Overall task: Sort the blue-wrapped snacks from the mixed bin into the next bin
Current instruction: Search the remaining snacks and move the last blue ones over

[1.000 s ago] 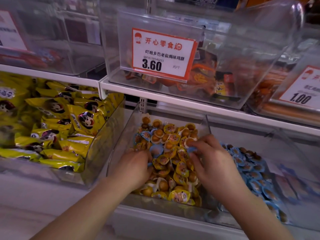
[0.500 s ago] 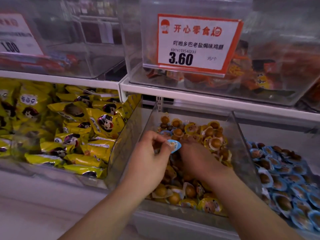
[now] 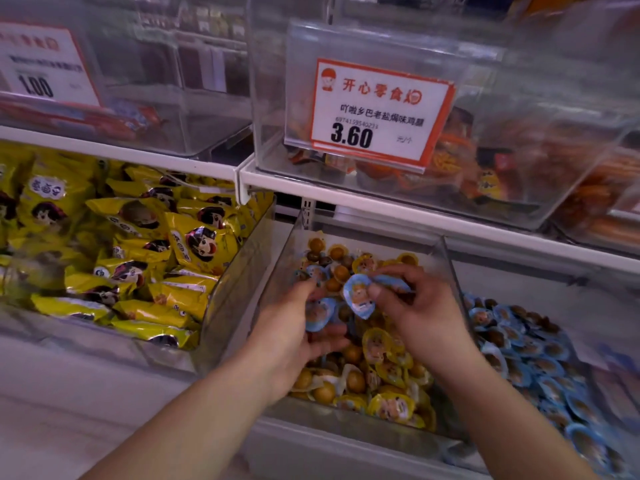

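The clear mixed bin (image 3: pixel 294 244) in the middle holds mostly yellow-wrapped snacks (image 3: pixel 384 344) with a few blue ones. My right hand (image 3: pixel 415 313) is over the bin, its thumb and fingers pinching blue-wrapped snacks (image 3: pixel 360 296) held up above the pile. My left hand (image 3: pixel 294 327) is inside the bin on the left, palm turned inward, with another blue-wrapped snack (image 3: pixel 318 313) against its fingers. The neighbouring bin (image 3: pixel 512 289) on the right is filled with blue-wrapped snacks (image 3: pixel 540 358).
A bin of large yellow packets (image 3: pixel 138 244) stands on the left. A white shelf edge (image 3: pixel 381 202) runs above, carrying clear bins and a 3.60 price tag (image 3: pixel 377 112). A clear divider wall (image 3: pixel 460 299) separates the mixed bin from the blue one.
My left hand held one blue snack at its fingertips; now my right hand grips blue snacks above the pile and my left hand has one against its fingers. The camera moved closer and leftward.
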{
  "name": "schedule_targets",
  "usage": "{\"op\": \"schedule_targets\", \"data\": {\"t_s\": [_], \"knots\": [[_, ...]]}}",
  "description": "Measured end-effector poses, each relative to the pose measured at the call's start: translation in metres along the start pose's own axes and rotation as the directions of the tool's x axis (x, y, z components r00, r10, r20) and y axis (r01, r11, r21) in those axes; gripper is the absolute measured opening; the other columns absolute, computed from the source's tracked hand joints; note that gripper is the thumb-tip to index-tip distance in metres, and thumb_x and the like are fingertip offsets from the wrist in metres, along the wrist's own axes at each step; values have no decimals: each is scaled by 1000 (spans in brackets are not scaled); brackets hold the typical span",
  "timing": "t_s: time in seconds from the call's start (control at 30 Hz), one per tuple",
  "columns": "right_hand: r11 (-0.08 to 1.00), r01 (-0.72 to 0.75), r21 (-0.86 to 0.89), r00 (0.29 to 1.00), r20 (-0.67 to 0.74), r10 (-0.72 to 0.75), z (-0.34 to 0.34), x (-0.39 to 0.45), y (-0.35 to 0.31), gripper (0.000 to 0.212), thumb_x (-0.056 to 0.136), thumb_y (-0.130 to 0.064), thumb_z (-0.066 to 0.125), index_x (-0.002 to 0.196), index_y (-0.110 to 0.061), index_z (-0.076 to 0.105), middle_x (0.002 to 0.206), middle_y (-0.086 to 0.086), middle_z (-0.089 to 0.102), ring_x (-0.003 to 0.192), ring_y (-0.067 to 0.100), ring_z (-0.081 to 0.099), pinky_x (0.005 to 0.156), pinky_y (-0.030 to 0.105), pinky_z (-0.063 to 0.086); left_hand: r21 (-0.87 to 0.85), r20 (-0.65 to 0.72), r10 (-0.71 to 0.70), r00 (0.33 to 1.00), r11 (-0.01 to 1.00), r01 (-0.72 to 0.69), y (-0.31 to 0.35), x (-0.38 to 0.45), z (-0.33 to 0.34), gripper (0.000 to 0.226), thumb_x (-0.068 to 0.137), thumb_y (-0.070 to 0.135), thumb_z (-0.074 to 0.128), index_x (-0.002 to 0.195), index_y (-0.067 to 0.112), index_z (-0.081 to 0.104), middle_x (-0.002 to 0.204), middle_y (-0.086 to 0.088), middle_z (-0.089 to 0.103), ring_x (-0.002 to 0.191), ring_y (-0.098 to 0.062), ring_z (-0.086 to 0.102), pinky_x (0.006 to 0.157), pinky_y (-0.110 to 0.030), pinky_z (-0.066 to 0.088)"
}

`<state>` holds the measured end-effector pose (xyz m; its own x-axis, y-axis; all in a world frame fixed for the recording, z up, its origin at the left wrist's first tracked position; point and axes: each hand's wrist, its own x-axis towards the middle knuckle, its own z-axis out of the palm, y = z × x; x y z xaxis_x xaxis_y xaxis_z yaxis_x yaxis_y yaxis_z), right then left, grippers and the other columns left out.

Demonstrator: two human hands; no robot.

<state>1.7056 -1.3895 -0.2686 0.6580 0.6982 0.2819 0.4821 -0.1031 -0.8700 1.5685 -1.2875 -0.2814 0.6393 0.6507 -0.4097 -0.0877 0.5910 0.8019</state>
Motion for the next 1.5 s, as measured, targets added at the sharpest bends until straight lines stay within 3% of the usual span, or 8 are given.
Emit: {"op": "schedule_targets", "data": {"t_s": [0.1, 0.2, 0.3, 0.5, 0.73, 0.97, 1.07, 1.5], "knots": [[991, 94, -97, 982, 175, -76, 30, -25, -6, 17, 91, -18, 69, 107, -25, 70, 102, -13, 71, 99, 0, 62, 83, 12, 46, -63, 182, -126, 975, 988, 140, -6, -5, 6, 42, 94, 47, 59, 114, 13, 71, 111, -16, 73, 100, -27, 72, 73, -41, 59], [812, 328, -483, 908, 399, -129, 47, -35, 0, 51, 95, -44, 51, 140, -21, 50, 132, -4, 45, 124, 14, 36, 109, 32, 34, -118, 90, -91, 992, 988, 102, -14, -3, 7, 29, 94, 30, 64, 116, 13, 71, 111, -12, 74, 98, -22, 72, 84, -36, 56], [918, 223, -327, 884, 465, -49, 36, -24, 1, 84, 85, -61, 61, 154, -25, 31, 147, -11, 32, 137, 7, 28, 118, 26, 26, -207, -71, -40, 997, 978, 24, -10, 0, -3, 18, 95, 14, 62, 107, 4, 71, 90, -14, 72, 60, -18, 68, 51, -27, 53], [905, 290, -312, 822, 565, -68, 24, -7, 15, 76, 76, -62, 72, 143, -46, 41, 128, -34, 46, 123, -11, 41, 101, 7, 32, -121, -187, 102, 977, 985, -126, -16, 4, 0, 14, 99, 9, 57, 105, 11, 69, 71, -7, 67, 47, -14, 55, 38, -23, 38], [496, 431, -753, 844, 531, 72, 32, 18, 48, 65, 90, -46, 46, 152, -30, 37, 156, -6, 36, 146, 17, 22, 119, 38, 21, -146, -159, 53, 986, 986, -76, -11, 3, -1, 14, 98, 13, 57, 105, 8, 68, 93, -13, 63, 48, -17, 51, 37, -21, 31], [379, 343, -860, 795, 480, 371, 24, 36, 43, 85, 78, -60, 53, 154, -40, 20, 156, -2, 30, 143, 32, 20, 114, 53, 18, -134, -69, 21, 997, 991, -30, -9, 1, -11, 18, 98, 17, 58, 103, 8, 72, 88, -14, 62, 54, -21, 55, 39, -23, 33], [285, 402, -870, 855, 468, 224, 41, 25, 43, 75, 83, -51, 59, 150, -32, 32, 147, 0, 40, 134, 29, 38, 106, 47, 30, -133, -63, 21, 998, 991, -30, -9, 1, -11, 18, 98, 16, 57, 102, 8, 72, 90, -14, 62, 53, -20, 55, 39, -23, 32], [891, 195, -410, 873, 486, 33, 34, 19, 20, 10, 92, -25, 62, 98, -32, 56, 88, -14, 62, 83, 6, 60, 71, 25, 48, -127, -138, 67, 988, 988, -85, -14, 9, -6, 16, 96, 15, 59, 102, 8, 72, 88, -14, 66, 50, -19, 55, 37, -23, 33]]}}
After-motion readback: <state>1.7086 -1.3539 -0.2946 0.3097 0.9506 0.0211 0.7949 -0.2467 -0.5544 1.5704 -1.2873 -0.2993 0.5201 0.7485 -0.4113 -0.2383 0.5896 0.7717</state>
